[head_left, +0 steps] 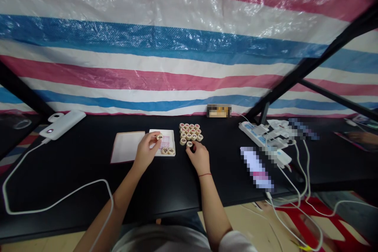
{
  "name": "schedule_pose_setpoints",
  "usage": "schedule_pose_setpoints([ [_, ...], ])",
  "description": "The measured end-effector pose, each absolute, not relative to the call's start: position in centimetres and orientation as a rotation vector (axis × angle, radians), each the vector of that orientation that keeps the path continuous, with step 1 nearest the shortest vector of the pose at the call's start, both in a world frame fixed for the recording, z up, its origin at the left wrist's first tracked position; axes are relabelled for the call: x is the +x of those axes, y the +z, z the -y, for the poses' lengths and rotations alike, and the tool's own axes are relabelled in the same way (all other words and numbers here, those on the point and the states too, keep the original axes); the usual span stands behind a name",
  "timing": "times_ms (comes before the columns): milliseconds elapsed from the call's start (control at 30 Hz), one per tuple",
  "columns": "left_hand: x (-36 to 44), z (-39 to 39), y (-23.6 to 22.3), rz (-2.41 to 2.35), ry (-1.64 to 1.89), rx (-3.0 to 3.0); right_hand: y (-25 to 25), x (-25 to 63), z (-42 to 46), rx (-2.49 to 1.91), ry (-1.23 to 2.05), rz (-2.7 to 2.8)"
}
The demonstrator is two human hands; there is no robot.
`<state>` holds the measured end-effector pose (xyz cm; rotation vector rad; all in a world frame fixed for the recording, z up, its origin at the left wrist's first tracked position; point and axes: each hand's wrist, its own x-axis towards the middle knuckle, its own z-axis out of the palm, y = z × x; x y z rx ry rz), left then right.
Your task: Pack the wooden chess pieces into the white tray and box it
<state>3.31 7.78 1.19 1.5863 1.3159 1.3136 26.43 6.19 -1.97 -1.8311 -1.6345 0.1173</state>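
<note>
My left hand [144, 152] pinches a round wooden Chinese chess piece [160, 137] between its fingertips, just above a shallow white box [162, 142] with a pink pattern on its bottom. Two similar pieces [168, 151] lie in that box near its front edge. My right hand [199, 157] grips another piece [189, 144] at the front of a tight cluster of several wooden pieces [189, 131] standing on the black table [88, 165]. A white, red-edged box lid [127, 147] lies left of the box.
A white power bank [63, 125] with a white cable sits at the left. To the right lie a white power strip [256, 136] with plugs and loose cables and a blurred flat item [256, 168]. A striped tarp hangs behind the table.
</note>
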Motion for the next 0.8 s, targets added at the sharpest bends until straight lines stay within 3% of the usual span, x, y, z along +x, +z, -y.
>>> schedule_pose_setpoints([
  [367,5.0,-6.1,1.4,-1.218,1.016,2.246,0.9,21.7,-4.4,-1.205,0.623,1.690],
  [600,4.8,-6.3,1.6,-1.153,0.943,2.451,1.0,22.1,-4.5,-1.250,0.564,1.573],
  [800,2.5,-7.3,1.3,-1.485,0.647,2.499,-0.5,25.8,-5.5,-1.602,0.265,1.325],
])
